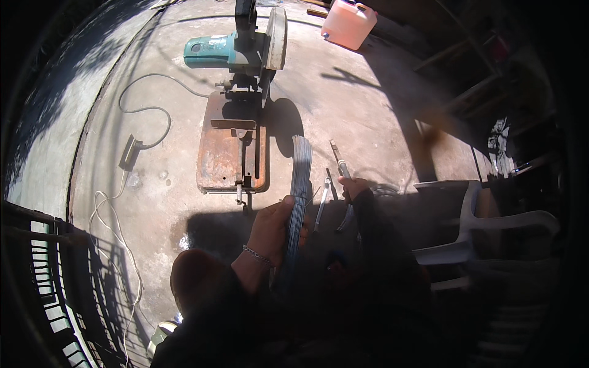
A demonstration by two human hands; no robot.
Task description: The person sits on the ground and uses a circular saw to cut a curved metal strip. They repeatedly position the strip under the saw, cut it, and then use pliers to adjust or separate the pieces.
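Observation:
My left hand [275,224], with a chain bracelet at the wrist, is closed around an upright bundle of thin grey metal wires [300,159]. Right of it, my right hand [354,187] grips a long metal hand tool [338,157], which looks like pliers or cutters, its tip angled up and away from me. Another slim metal tool [322,202] is on the concrete between my hands; its exact kind is unclear. Just beyond the bundle stands a cut-off saw [208,52] with a teal motor and a rusty base plate [215,165].
Grey cords and a connector [129,151] snake over the concrete at left, beside dark railings [43,270]. A pink-filled plastic jerrycan [347,23] stands at the back. A white plastic chair [469,218] is close on my right, with dark shelving [466,92] behind it.

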